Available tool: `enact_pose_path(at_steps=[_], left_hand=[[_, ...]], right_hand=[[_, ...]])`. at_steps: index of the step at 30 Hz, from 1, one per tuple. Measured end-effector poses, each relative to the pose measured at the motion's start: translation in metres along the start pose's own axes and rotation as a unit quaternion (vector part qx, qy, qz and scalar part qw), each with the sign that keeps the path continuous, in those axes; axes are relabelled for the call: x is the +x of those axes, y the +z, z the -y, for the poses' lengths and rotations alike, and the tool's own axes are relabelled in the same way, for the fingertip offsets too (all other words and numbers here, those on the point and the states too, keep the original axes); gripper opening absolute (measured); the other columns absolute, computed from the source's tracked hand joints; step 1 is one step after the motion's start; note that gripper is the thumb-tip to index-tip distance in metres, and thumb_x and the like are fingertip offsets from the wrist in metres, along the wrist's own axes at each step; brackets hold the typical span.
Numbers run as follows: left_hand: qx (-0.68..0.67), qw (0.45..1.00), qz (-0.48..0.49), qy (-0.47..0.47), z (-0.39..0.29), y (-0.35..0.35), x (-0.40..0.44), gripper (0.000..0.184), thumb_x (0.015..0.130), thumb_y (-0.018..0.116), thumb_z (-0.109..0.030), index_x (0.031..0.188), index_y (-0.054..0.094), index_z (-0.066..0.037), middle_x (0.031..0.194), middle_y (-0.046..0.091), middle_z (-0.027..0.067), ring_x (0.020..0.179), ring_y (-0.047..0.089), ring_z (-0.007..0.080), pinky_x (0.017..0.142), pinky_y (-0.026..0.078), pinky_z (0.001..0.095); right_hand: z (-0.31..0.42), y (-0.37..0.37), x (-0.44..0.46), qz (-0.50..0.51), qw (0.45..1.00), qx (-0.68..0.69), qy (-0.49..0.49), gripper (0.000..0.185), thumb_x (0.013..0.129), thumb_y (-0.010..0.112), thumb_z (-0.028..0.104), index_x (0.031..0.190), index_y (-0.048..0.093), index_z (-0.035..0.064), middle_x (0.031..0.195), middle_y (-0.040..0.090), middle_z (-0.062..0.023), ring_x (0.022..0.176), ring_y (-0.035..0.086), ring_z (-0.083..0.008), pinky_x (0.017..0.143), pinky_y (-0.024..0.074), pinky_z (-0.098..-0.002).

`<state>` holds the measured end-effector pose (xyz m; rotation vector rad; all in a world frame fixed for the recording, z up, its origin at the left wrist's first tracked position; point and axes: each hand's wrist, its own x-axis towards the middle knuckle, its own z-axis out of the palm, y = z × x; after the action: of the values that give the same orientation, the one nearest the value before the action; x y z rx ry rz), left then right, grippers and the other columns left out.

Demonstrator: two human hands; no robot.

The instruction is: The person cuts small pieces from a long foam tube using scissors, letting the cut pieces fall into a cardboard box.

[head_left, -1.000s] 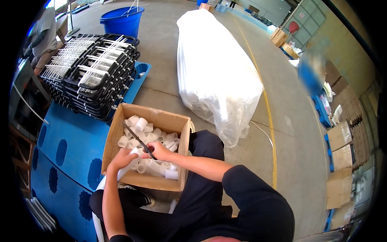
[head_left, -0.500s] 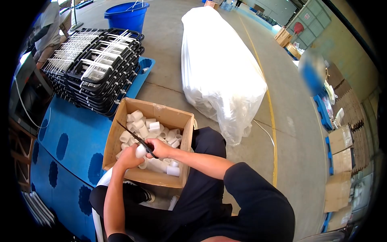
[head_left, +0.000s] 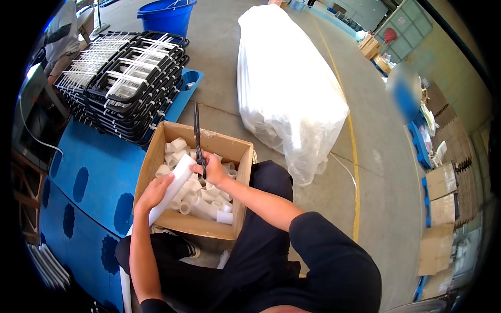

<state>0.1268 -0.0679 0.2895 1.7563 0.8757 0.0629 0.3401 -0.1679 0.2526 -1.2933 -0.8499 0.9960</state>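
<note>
My left hand (head_left: pixel 152 193) is closed around a long white foam tube (head_left: pixel 176 180), whose end points up over an open cardboard box (head_left: pixel 201 228). The tube runs back down past my left forearm. In my right hand (head_left: pixel 214 170) is a pair of black scissors (head_left: pixel 197 128), blades upright, just right of the tube's end. My right fingertips appear to rest near that end; whether they press on it I cannot tell. Short white tube pieces (head_left: pixel 203 207) lie heaped inside the box, several with their round holes showing.
Blue pallets (head_left: pixel 94 172) lie to the left, with stacked black frames (head_left: pixel 122 83) on them. Behind stands a blue bucket (head_left: pixel 166 20). A big plastic-wrapped bundle (head_left: pixel 287 78) is ahead, and cardboard boxes (head_left: pixel 438 248) line the right. Part of another person (head_left: pixel 61 39) shows at upper left.
The scissors have swung from lying across the tube to upright beside it. My left hand has shifted left and down, and a longer stretch of tube now shows above the box.
</note>
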Motion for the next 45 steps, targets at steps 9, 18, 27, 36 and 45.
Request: enact_pose_path(at_steps=[9,18,27,36,45], left_hand=[[0.138,0.984,-0.014,0.108,-0.012,0.008,-0.008,0.043,0.087,0.066,-0.036,0.096,0.062,0.005,0.084,0.065,0.0258,0.078,0.065,0.0335,0.073,0.048,0.0411],[0.086,0.951,-0.208,0.211,0.024,-0.042,0.015,0.036,0.090,0.063,-0.026,0.110,0.062,0.004,0.099,0.068,0.0186,0.091,0.063,0.0234,0.082,0.048,0.0369],[0.059,0.975,-0.193,0.098,0.016,-0.047,0.001,0.049,0.085,0.067,-0.042,0.105,0.065,0.002,0.092,0.068,0.0208,0.083,0.065,0.0303,0.077,0.049,0.0391],[0.071,0.980,-0.157,0.100,0.011,-0.036,0.000,0.043,0.083,0.067,-0.037,0.100,0.066,0.002,0.084,0.068,0.0174,0.077,0.065,0.0276,0.073,0.049,0.0383],[0.057,0.987,-0.116,0.096,0.014,-0.035,0.002,0.041,0.082,0.068,-0.034,0.103,0.069,0.000,0.089,0.069,0.0167,0.079,0.065,0.0243,0.074,0.050,0.0365]], right_hand=[[-0.014,-0.006,-0.005,0.030,1.000,-0.007,0.004,0.028,0.076,0.075,0.006,0.100,0.060,0.0018,0.078,0.058,0.0033,0.067,0.051,-0.0045,0.061,0.0441,-0.0207],[-0.014,-0.009,-0.003,0.087,0.973,-0.213,-0.026,0.084,0.058,0.093,0.042,0.117,0.048,0.0033,0.106,0.054,-0.0073,0.097,0.051,-0.0179,0.086,0.0454,-0.0342],[-0.030,0.009,-0.028,0.189,0.961,-0.128,0.155,0.089,0.068,0.086,0.044,0.129,0.039,-0.0018,0.117,0.051,-0.0133,0.106,0.051,-0.0210,0.091,0.0456,-0.0345],[-0.020,0.016,-0.030,0.292,0.900,-0.279,0.162,0.090,0.065,0.086,0.048,0.129,0.043,0.0009,0.116,0.049,-0.0135,0.109,0.050,-0.0226,0.093,0.0441,-0.0344],[-0.028,0.009,-0.031,0.278,0.913,-0.259,0.146,0.087,0.066,0.085,0.051,0.123,0.048,-0.0024,0.099,0.054,-0.0088,0.090,0.052,-0.0168,0.079,0.0455,-0.0299]])
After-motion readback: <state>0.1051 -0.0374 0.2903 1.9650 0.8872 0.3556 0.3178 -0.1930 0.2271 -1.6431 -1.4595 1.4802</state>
